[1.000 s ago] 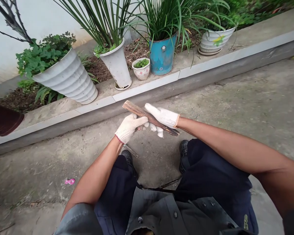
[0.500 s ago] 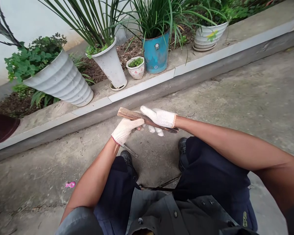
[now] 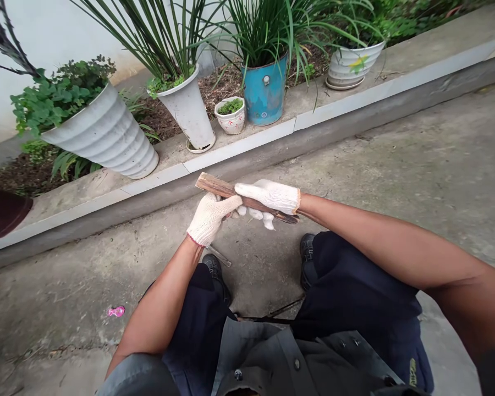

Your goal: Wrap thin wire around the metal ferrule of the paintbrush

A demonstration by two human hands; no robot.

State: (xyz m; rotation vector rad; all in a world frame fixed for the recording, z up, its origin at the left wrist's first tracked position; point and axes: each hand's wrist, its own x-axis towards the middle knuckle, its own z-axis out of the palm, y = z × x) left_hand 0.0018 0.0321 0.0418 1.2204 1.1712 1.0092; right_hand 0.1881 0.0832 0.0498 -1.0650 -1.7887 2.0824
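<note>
A brown wooden stick (image 3: 214, 186) is held level in front of my knees, its pale cut end pointing left. My left hand (image 3: 209, 218), in a white knit glove, is closed around the stick from below. My right hand (image 3: 269, 198), also gloved, lies over the stick's right part with its fingers curled round it. The stick's dark thin end (image 3: 289, 219) pokes out past my right wrist. I am crouching; both shoes show beneath my hands.
A raised concrete kerb (image 3: 247, 144) runs across ahead, carrying a ribbed white pot (image 3: 103, 135), a tall white pot (image 3: 190, 110), a small patterned pot (image 3: 231, 116), a blue pot (image 3: 266, 91) and another white pot (image 3: 353, 65). A small pink object (image 3: 116, 311) lies on the concrete at left.
Both hands stay on the stick; it has shifted slightly left and flattened a little. The view has drifted a bit, nothing taken or let go.
</note>
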